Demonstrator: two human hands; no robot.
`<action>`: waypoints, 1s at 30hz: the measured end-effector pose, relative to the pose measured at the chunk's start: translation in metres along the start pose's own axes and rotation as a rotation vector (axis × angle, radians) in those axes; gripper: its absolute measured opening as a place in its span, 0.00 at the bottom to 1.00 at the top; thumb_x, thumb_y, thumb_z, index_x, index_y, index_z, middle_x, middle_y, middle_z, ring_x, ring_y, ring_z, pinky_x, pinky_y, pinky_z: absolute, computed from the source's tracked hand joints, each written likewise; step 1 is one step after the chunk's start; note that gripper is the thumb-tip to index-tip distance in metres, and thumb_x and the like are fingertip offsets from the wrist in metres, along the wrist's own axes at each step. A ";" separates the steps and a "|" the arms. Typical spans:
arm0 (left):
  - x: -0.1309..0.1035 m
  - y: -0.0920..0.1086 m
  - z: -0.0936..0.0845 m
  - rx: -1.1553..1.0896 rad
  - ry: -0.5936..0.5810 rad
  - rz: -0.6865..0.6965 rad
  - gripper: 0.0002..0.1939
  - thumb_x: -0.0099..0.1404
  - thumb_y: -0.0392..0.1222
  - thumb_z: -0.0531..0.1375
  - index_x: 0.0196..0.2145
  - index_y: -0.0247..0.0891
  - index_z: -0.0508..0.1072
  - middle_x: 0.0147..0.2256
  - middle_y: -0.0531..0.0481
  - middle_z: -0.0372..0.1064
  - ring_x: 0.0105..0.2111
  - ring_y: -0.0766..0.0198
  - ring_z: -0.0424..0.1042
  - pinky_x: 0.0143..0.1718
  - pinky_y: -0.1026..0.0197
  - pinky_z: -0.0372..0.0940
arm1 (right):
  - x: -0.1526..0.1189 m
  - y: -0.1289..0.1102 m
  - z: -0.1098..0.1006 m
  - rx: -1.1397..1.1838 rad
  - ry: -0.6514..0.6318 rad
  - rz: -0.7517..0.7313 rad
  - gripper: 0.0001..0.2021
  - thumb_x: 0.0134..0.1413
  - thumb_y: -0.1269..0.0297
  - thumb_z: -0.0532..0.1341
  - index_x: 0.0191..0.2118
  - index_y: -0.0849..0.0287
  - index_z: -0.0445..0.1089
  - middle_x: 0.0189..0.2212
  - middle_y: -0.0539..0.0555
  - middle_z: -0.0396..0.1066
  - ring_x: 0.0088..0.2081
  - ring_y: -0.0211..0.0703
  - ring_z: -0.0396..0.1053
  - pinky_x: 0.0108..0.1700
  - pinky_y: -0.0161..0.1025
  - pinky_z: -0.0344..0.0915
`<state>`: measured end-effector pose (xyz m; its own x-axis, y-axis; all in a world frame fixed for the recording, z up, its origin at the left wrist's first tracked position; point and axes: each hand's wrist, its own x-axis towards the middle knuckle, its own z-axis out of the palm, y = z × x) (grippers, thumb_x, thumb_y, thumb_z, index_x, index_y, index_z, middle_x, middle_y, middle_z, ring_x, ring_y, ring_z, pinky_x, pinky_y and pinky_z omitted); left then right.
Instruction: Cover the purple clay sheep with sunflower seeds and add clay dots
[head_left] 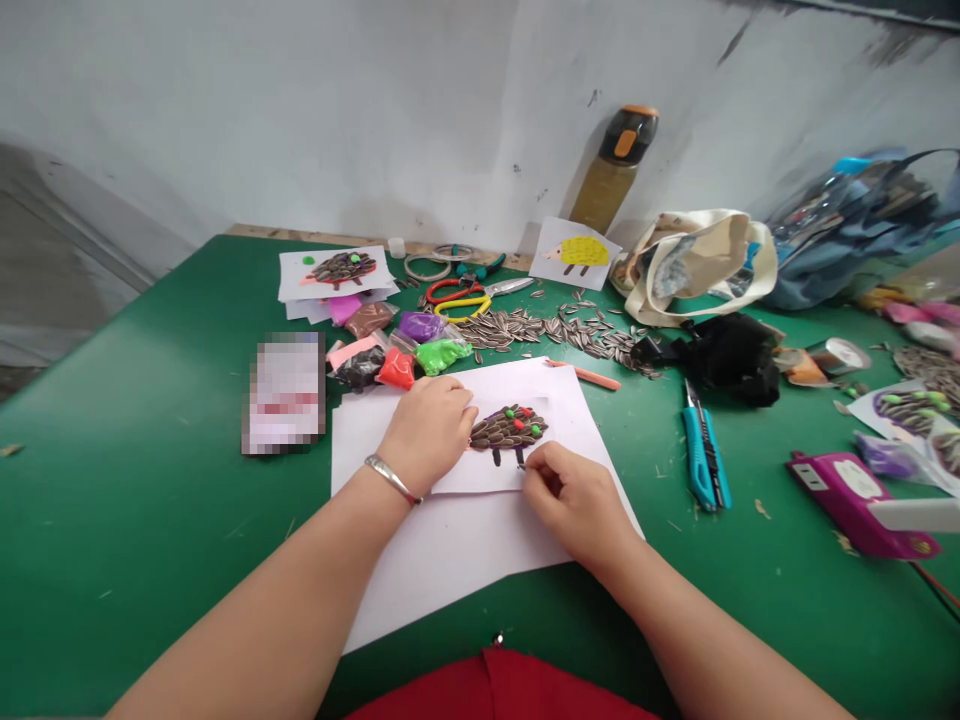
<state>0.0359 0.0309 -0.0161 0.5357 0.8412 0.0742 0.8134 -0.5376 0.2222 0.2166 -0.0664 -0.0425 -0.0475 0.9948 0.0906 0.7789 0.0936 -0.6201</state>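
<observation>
A small white card (pixel 472 480) bears a hedgehog picture (pixel 510 430) made of sunflower seeds, with red and green clay dots on its back and two black legs below. My left hand (pixel 427 425), a silver bracelet on its wrist, rests over the card's left part and covers the animal's head; its fingers lie bent against the card. At the lower right of the picture, my right hand (pixel 574 495) is pinched beside the black leg, and whatever its fingertips hold is too small to make out. Larger white sheets (pixel 420 570) lie under the card.
Bagged coloured clay (pixel 442 352), scissors (pixel 480 295) and loose sunflower seeds (pixel 510 328) lie beyond the sheets. To the right are a blue utility knife (pixel 705 455), a black bag (pixel 731 360) and a magenta device (pixel 859 505). A bottle (pixel 611 175) stands by the wall.
</observation>
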 end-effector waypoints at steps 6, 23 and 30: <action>-0.001 0.000 0.000 0.005 -0.004 -0.006 0.14 0.67 0.36 0.52 0.26 0.36 0.71 0.33 0.47 0.70 0.34 0.59 0.66 0.37 0.56 0.57 | 0.002 -0.002 0.002 -0.042 0.005 -0.004 0.05 0.53 0.69 0.54 0.29 0.57 0.64 0.21 0.47 0.66 0.24 0.37 0.63 0.30 0.34 0.54; 0.000 0.000 -0.001 0.007 0.001 0.005 0.13 0.66 0.35 0.52 0.25 0.36 0.71 0.31 0.47 0.69 0.34 0.60 0.66 0.36 0.56 0.57 | 0.003 -0.002 0.002 -0.035 -0.007 0.015 0.05 0.53 0.68 0.53 0.30 0.57 0.64 0.22 0.47 0.67 0.25 0.38 0.63 0.30 0.35 0.55; -0.001 0.000 0.000 0.010 -0.001 0.003 0.14 0.66 0.35 0.52 0.25 0.35 0.71 0.31 0.47 0.69 0.34 0.60 0.66 0.36 0.56 0.57 | 0.003 0.001 -0.002 0.147 0.014 0.088 0.03 0.52 0.67 0.55 0.29 0.56 0.64 0.21 0.45 0.65 0.23 0.35 0.61 0.28 0.32 0.56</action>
<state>0.0355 0.0305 -0.0160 0.5386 0.8393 0.0744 0.8137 -0.5410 0.2127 0.2185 -0.0630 -0.0410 0.0258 0.9988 0.0411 0.6801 0.0126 -0.7330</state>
